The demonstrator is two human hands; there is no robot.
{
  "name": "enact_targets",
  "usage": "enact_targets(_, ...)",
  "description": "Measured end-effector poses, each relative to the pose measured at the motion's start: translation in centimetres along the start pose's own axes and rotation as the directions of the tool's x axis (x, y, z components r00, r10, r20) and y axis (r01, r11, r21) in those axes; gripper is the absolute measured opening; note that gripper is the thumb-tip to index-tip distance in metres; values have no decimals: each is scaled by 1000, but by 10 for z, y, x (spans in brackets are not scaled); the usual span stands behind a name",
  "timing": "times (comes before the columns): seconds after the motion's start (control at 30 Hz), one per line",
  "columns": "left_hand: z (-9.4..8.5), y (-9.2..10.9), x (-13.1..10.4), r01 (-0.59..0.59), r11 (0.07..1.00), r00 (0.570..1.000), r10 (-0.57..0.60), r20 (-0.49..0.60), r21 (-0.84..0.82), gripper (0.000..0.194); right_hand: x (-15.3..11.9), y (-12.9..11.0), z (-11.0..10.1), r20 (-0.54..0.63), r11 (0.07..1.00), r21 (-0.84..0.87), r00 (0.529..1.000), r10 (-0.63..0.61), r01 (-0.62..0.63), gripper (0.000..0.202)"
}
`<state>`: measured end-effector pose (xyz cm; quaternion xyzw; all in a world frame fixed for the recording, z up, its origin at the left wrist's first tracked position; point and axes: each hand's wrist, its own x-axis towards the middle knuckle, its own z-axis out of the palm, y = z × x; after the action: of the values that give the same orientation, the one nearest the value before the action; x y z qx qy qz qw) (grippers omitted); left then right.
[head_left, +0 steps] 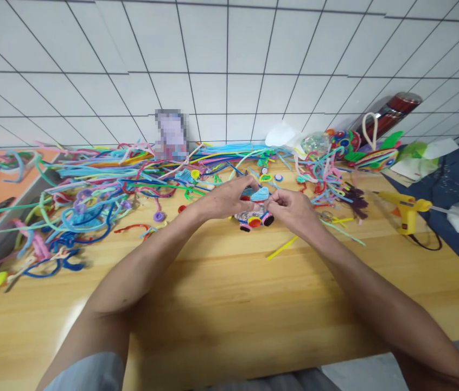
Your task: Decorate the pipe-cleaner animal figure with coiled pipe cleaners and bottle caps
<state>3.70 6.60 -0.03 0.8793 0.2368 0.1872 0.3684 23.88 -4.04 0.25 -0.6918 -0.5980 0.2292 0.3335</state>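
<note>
At the middle of the table, my left hand (229, 198) is closed around a small pipe-cleaner craft (254, 221). The craft has a clear, shiny body, coiled red, yellow, pink and black round pieces along its near side, and a light-blue piece (260, 194) on top. My right hand (290, 209) is at the craft's right side, thumb and fingers pinched together. Whatever lies between those fingertips is too small to make out. A yellow pipe cleaner (282, 247) lies on the table below my right hand.
A heap of coloured pipe cleaners (103, 171) spreads along the back and left. A phone (171, 136) leans on the tiled wall. To the right are a yellow glue gun (406, 209), a red flask (396, 111) and finished colourful crafts (374, 158). An orange-lined tray (21, 190) borders the left.
</note>
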Motion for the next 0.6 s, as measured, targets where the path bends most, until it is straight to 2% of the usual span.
enact_targets(0.13, -1, 0, 0, 5, 1000, 1000, -5, -12, -15, 34, 2, 2, -2, 21, 998, 20, 998, 54, -54, 19)
enact_targets(0.37, -1, -1, 3, -6, 998, 1000, 7, 5, -63, 33, 3, -4, -9, 160, 983, 105, 978, 131, -149, 26)
enact_targets(0.6, -2, -3, 4, -13, 997, 1000, 14, 6, -79, 34, 7, 0, -5, 73, 992, -24, 989, 127, -126, 21)
